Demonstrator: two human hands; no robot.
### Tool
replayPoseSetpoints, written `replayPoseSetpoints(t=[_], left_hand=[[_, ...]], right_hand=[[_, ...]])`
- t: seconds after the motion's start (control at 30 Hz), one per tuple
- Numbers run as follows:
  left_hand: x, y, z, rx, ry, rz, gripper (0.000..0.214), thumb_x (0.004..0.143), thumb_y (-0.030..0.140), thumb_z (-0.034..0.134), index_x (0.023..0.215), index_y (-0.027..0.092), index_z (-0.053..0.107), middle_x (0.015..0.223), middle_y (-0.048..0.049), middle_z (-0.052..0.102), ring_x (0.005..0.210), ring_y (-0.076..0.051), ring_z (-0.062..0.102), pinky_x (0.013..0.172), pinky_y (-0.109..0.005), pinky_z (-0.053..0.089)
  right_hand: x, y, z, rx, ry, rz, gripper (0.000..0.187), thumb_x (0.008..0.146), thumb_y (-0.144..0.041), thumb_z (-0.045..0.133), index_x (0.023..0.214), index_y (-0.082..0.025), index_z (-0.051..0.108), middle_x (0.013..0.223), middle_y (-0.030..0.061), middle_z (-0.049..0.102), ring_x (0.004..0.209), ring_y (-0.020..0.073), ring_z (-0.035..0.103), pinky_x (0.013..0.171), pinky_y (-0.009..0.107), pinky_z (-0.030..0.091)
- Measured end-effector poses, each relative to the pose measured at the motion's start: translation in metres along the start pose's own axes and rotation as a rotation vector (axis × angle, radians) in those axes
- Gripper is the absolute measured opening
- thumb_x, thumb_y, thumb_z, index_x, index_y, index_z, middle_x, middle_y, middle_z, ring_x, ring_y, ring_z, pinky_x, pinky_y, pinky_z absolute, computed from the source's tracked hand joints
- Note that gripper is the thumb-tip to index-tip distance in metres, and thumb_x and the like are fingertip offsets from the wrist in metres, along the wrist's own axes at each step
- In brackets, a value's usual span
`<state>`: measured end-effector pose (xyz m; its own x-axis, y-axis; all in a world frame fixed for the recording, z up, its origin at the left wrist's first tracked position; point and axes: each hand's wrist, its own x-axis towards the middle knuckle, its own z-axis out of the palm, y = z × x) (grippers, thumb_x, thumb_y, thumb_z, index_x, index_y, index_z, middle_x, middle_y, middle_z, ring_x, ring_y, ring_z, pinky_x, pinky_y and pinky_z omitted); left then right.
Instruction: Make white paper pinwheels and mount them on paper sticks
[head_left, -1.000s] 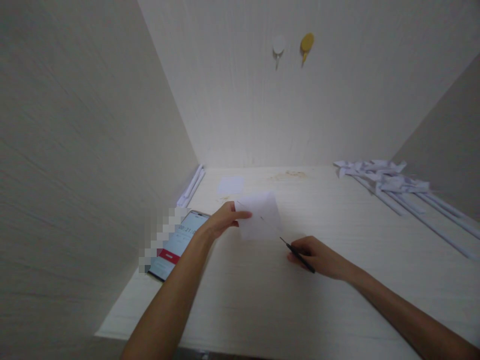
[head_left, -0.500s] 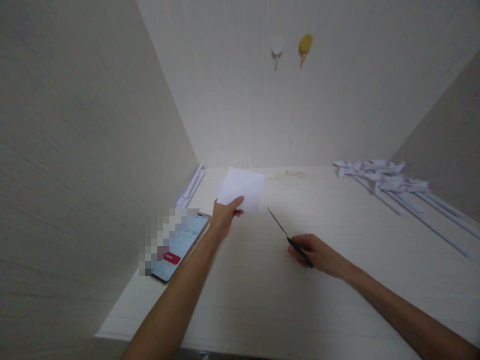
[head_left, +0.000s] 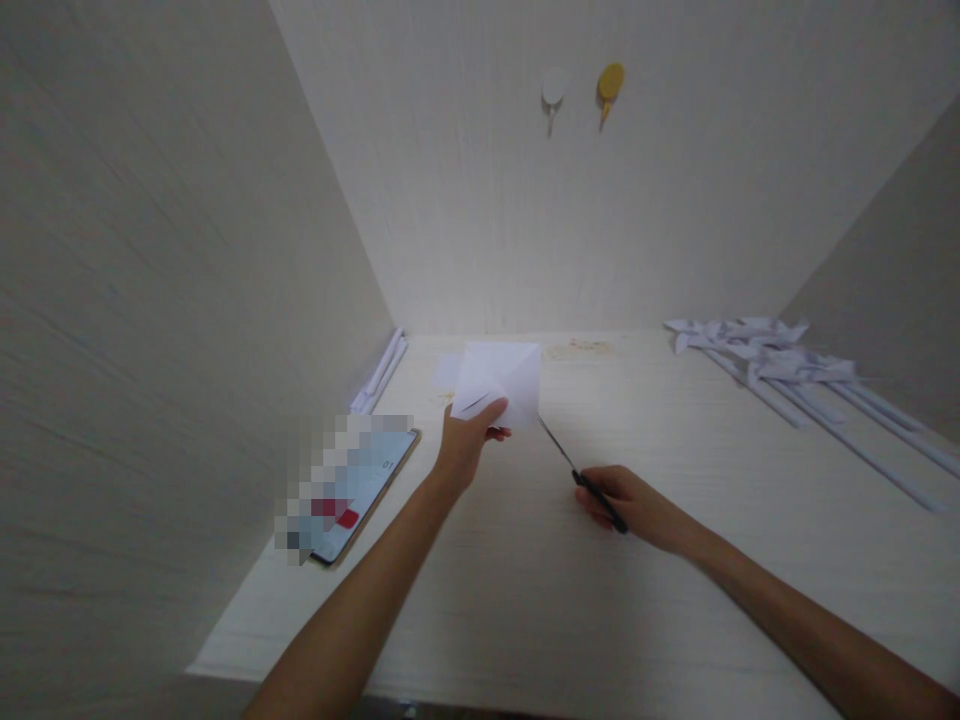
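Pinching a square white sheet of paper [head_left: 501, 375] by its near edge, the left hand [head_left: 466, 445] lays its thumb across the top face while its other fingers curl underneath, the gap between them no thicker than the paper. The right hand [head_left: 626, 507] is closed around the black handle of a thin-bladed tool [head_left: 595, 492], thumb and fingertips wrapped near the front of the grip. Its narrow blade points up and leftward, the tip at the sheet's lower right corner; whether it touches cannot be told. The sheet is held above the far middle of the white table [head_left: 480, 600], its face toward the camera. Faint diagonal creases run in from the corners, and a short dark slit slants near the lower left, just beside the thumb. Behind it, to the left, a smaller-looking piece of paper [head_left: 444, 370] lies flat, partly hidden. A phone [head_left: 379, 490], partly pixelated, lies left of the left forearm, with paper rolls [head_left: 381, 370] beyond it along the side wall. Folded paper shapes [head_left: 802, 362] and long white tubes [head_left: 862, 450] lie together at the far right.
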<state>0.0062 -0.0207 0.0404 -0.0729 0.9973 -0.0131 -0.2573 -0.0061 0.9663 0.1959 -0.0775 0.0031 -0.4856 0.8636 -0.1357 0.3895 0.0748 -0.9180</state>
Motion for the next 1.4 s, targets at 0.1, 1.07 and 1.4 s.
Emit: replayPoseSetpoints(t=[0.1, 1.07, 1.4], left_hand=[[-0.0003, -0.0017, 0.0004, -0.017, 0.005, 0.002, 0.018, 0.054, 0.021, 0.067, 0.064, 0.011, 0.056, 0.052, 0.0015, 0.058, 0.038, -0.007, 0.051, 0.038, -0.018, 0.04], [-0.0074, -0.0041, 0.0076, 0.018, 0.034, 0.024, 0.021, 0.054, 0.024, 0.067, 0.065, 0.009, 0.057, 0.054, -0.0028, 0.06, 0.038, -0.01, 0.053, 0.037, -0.02, 0.042], [-0.0075, -0.0038, 0.0082, 0.014, 0.043, 0.028, 0.02, 0.053, 0.023, 0.067, 0.063, 0.01, 0.056, 0.052, -0.0008, 0.059, 0.038, -0.01, 0.053, 0.037, -0.02, 0.042]], right_hand=[[-0.0006, -0.0003, 0.0002, -0.022, -0.008, -0.011, 0.038, 0.076, -0.047, 0.045, 0.054, -0.017, 0.036, 0.049, -0.0045, 0.035, 0.043, 0.0066, 0.031, 0.04, 0.021, 0.022], [0.0, -0.0012, 0.001, -0.039, -0.013, -0.021, 0.036, 0.078, -0.043, 0.044, 0.054, -0.017, 0.037, 0.049, -0.0043, 0.035, 0.044, 0.0066, 0.032, 0.041, 0.021, 0.023], [0.0003, -0.0006, 0.0015, -0.038, -0.014, -0.031, 0.035, 0.078, -0.041, 0.043, 0.053, -0.017, 0.036, 0.048, -0.0046, 0.034, 0.044, 0.0063, 0.031, 0.041, 0.021, 0.023]])
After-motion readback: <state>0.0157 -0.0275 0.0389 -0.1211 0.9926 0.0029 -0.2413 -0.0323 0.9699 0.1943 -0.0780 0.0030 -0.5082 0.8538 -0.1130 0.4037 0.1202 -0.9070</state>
